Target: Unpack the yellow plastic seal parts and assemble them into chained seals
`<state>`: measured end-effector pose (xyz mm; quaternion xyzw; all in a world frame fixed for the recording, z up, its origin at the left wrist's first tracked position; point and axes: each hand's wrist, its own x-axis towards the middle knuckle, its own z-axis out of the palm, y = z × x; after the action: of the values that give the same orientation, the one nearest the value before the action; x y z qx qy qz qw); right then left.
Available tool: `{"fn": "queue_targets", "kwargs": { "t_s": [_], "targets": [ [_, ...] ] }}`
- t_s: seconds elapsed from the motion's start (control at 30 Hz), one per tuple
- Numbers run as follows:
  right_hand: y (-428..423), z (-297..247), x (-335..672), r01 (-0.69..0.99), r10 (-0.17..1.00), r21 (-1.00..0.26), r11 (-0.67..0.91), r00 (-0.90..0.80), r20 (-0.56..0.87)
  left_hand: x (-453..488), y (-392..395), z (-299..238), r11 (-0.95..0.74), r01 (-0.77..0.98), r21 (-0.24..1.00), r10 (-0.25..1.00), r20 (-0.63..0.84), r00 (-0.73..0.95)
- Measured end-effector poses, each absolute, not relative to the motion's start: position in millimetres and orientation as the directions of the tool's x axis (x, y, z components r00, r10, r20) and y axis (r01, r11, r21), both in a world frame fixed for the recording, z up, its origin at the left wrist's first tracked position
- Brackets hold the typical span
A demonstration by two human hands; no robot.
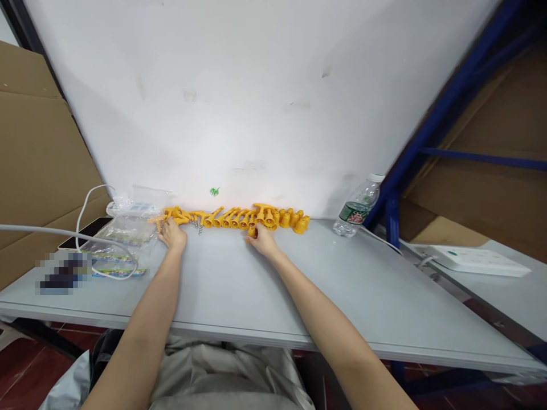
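A row of several yellow plastic pieces (239, 217) lies along the far edge of the grey table (265, 285), against the white wall. My left hand (173, 234) reaches to the row's left end, its fingers closed around a yellow piece (164, 218) beside the clear plastic bags. My right hand (261, 239) rests near the middle of the row and pinches a small yellow cap-shaped piece (252, 230). A few small metal screws (198, 227) lie between the two hands.
Clear plastic bags (128, 225), a phone (83, 232) and a white cable (92, 199) sit at the table's left. A plastic water bottle (358, 208) stands at the right rear. A white power strip (472, 259) lies on the adjoining table. Cardboard flanks both sides.
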<state>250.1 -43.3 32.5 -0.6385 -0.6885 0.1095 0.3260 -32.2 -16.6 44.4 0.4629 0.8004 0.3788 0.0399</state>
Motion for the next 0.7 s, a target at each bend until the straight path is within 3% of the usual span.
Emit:
{"fn": "queue_targets", "kwargs": {
  "t_s": [0.07, 0.17, 0.27, 0.43, 0.7],
  "targets": [
    [-43, 29, 249, 0.825, 0.956, -0.545, 0.151, 0.017, 0.292, -33, -13, 46, 0.236, 0.628, 0.742, 0.726, 0.295, -0.621],
    [-44, 27, 247, 0.870, 0.965, -0.478, 0.118, 0.013, 0.262, -30, -5, 49, 0.086, 0.368, 0.926, 0.656, 0.225, -0.720],
    [-48, 27, 243, 0.896, 0.970, -0.428, 0.119, -0.012, 0.245, -20, -1, 51, -0.059, 0.165, 0.984, 0.664, 0.163, -0.730],
    [-50, 25, 240, 0.877, 0.944, -0.425, 0.226, -0.089, 0.319, 6, -9, 55, -0.279, -0.153, 0.948, 0.801, 0.142, -0.581],
    [-48, 32, 241, 0.842, 0.866, -0.373, 0.390, -0.198, 0.459, 21, -22, 57, -0.093, -0.576, 0.812, 0.953, -0.094, -0.286]
  ]
}}
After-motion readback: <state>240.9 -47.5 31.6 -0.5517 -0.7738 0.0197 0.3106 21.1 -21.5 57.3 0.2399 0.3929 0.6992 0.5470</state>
